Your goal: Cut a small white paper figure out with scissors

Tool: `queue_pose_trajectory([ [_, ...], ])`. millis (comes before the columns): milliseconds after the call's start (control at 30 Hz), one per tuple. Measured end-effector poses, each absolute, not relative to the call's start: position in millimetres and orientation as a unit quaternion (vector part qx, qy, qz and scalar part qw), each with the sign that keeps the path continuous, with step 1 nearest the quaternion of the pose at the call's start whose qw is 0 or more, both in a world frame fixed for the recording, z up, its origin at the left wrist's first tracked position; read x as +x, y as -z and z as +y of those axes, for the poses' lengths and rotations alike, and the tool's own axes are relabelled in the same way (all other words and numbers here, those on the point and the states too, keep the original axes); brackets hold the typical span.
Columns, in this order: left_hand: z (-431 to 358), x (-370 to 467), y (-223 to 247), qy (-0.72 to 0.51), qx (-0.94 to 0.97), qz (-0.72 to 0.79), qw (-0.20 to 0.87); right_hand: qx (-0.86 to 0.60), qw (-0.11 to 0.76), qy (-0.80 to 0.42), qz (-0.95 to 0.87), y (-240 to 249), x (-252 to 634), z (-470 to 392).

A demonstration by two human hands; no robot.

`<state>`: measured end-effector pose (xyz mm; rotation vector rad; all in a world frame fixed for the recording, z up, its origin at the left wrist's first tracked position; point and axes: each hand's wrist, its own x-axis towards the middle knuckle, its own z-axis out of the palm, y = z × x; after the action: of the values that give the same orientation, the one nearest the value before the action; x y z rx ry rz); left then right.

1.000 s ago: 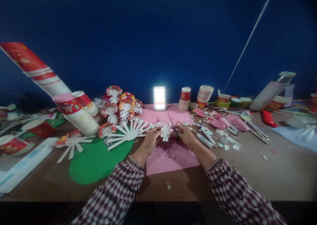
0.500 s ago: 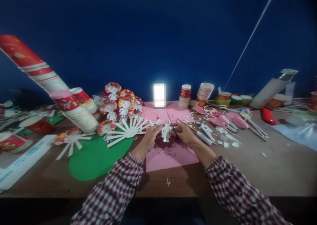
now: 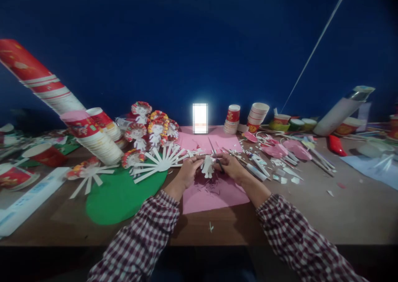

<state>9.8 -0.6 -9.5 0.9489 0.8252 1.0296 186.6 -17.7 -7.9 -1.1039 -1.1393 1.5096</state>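
Between my hands, over a pink sheet (image 3: pixel 199 201), is a small white paper doll cutout (image 3: pixel 207 167) with its legs pointing down. The fingers of my left hand (image 3: pixel 190 169) pinch its left side. My right hand (image 3: pixel 230 166) is closed around a pair of scissors (image 3: pixel 212 144); the blades point up and away, and a dark handle shows by the fingers. My right fingertips are close to the cutout's right edge; whether they touch it I cannot tell. Dark thin scraps lie on the pink sheet below.
Left of my hands are a green paper oval (image 3: pixel 124 201), a white paper-strip fan (image 3: pixel 163 162) and several finished paper dolls (image 3: pixel 157 131). Tall red-and-white paper cup stacks (image 3: pixel 99 143) lean farther left. To the right lie paper scraps (image 3: pixel 282 172) and a red stapler-like object (image 3: pixel 336 146).
The white cutout has turned slightly between my fingers, so that both its legs now show apart. My hands have stayed almost in place, still holding the cutout and scissors.
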Motion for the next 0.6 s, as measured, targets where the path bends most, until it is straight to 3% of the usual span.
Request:
queue_pose_trajectory([
  [600, 6.3, 7.3, 22.3, -0.46, 0.452, 0.373, 0.667, -0.468, 0.465, -0.605, -0.445, 5.3, 185.1, -17.5],
])
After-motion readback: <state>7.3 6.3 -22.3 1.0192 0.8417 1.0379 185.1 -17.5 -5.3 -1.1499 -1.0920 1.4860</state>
